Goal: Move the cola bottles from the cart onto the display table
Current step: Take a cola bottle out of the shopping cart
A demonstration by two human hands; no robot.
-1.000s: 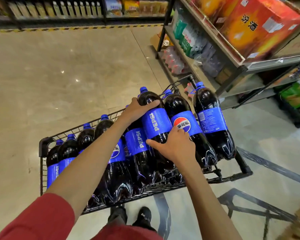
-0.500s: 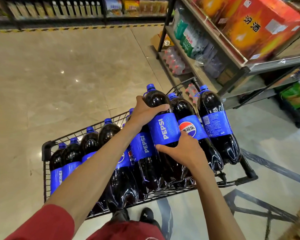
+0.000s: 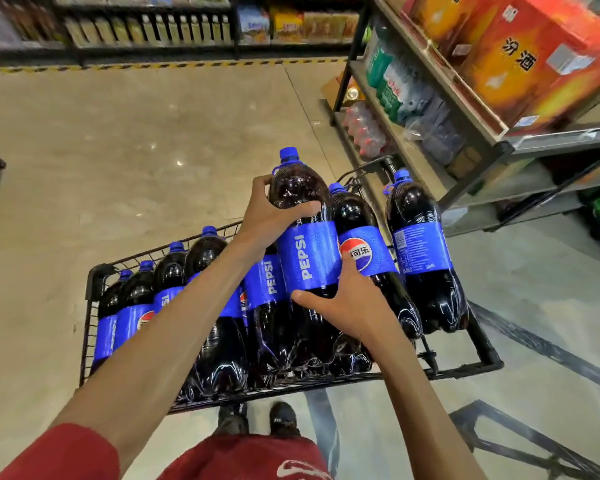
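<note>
While left hand (image 3: 270,218) and right hand (image 3: 352,306) grip one bottle (image 3: 309,258), floor (image 3: 136,140) opens beyond cart (image 3: 95,282).

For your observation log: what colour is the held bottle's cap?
The cap is blue; head view shows it best.

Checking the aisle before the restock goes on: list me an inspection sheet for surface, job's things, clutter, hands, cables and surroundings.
Surface: wire cart standing on a glossy tan floor.
Job's things: cola bottles standing in the cart; one bottle sits higher than its neighbours.
Clutter: nothing seen.
Hands: left hand grips that bottle's shoulder; right hand holds it at the label's lower edge.
Cables: nothing seen.
Surroundings: metal rack at right with orange boxes and packs of water; stocked shelves along the far side.
</note>
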